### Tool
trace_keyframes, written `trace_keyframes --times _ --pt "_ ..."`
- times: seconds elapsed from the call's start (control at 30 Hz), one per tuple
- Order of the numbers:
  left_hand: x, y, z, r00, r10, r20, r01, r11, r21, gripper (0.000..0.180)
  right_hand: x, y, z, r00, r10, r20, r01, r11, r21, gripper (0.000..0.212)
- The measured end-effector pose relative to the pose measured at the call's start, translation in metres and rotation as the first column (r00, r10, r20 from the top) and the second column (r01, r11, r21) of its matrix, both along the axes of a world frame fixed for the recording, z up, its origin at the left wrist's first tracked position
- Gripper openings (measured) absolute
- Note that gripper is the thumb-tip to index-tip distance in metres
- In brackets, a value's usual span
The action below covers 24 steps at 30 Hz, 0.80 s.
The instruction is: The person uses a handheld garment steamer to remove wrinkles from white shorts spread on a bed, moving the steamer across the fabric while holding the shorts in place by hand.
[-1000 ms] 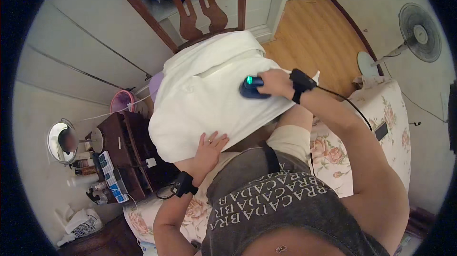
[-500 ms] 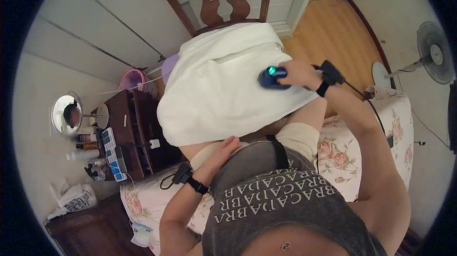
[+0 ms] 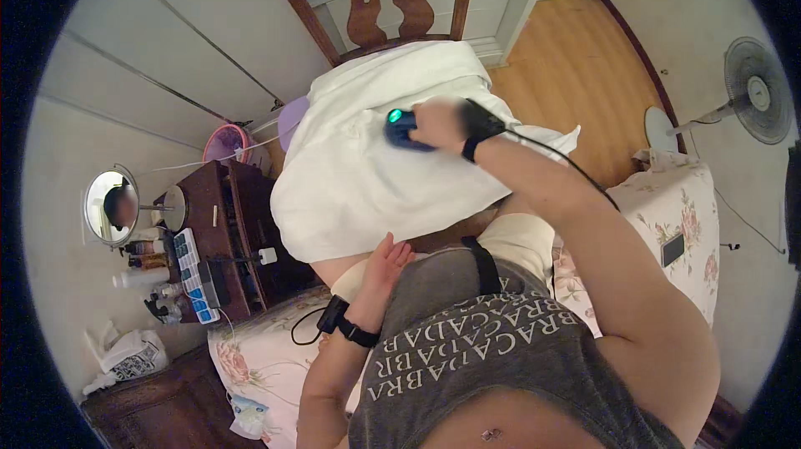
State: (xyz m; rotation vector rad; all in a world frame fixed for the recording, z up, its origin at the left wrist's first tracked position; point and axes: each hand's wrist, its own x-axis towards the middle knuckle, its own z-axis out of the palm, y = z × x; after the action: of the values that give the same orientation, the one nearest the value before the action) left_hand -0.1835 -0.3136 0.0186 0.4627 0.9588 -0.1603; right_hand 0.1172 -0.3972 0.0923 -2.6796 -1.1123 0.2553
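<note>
the right hand [image 3: 438,122] is blurred, but it is clenched around a small dark blue iron [image 3: 402,128] with a green light, and most of the iron is hidden under the fingers. the iron sits on a white cloth [image 3: 367,174] spread over a wooden chair [image 3: 392,7], whose seat is fully covered. a thin black cord [image 3: 567,163] runs from the wrist back along the arm. the left hand [image 3: 385,264] is open and holds nothing, resting near the close edge of the cloth, well below the grip. far to the left of the grip, on a dark wooden stand [image 3: 242,232], lies a long white box with blue squares [image 3: 190,275], beside small bottles too tiny to make out. lower left sits a white bag with dark print [image 3: 129,355].
</note>
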Motion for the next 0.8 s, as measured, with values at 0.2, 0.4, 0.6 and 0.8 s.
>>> trace_keyframes --times 0.2,0.4,0.6,0.8 --pt "0.003 0.006 -0.024 0.992 -0.125 0.012 0.125 0.992 -0.001 0.053 0.038 -0.105 0.038 0.958 -0.288 -0.006 0.288 0.956 0.063 0.047" --pt "0.053 0.000 -0.012 0.991 0.119 0.054 -0.112 0.986 -0.121 0.043 0.027 -0.189 0.079 0.862 -0.439 -0.254 0.484 0.862 0.153 0.047" --pt "0.077 0.023 0.025 0.925 0.043 0.377 -0.264 0.787 0.558 0.045 0.018 -0.205 0.077 0.918 -0.366 -0.153 0.388 0.909 0.153 0.051" --pt "0.071 0.103 0.090 0.984 -0.138 -0.110 0.156 0.387 0.909 0.057 0.021 -0.173 0.072 0.921 -0.298 -0.250 0.352 0.911 0.214 0.051"
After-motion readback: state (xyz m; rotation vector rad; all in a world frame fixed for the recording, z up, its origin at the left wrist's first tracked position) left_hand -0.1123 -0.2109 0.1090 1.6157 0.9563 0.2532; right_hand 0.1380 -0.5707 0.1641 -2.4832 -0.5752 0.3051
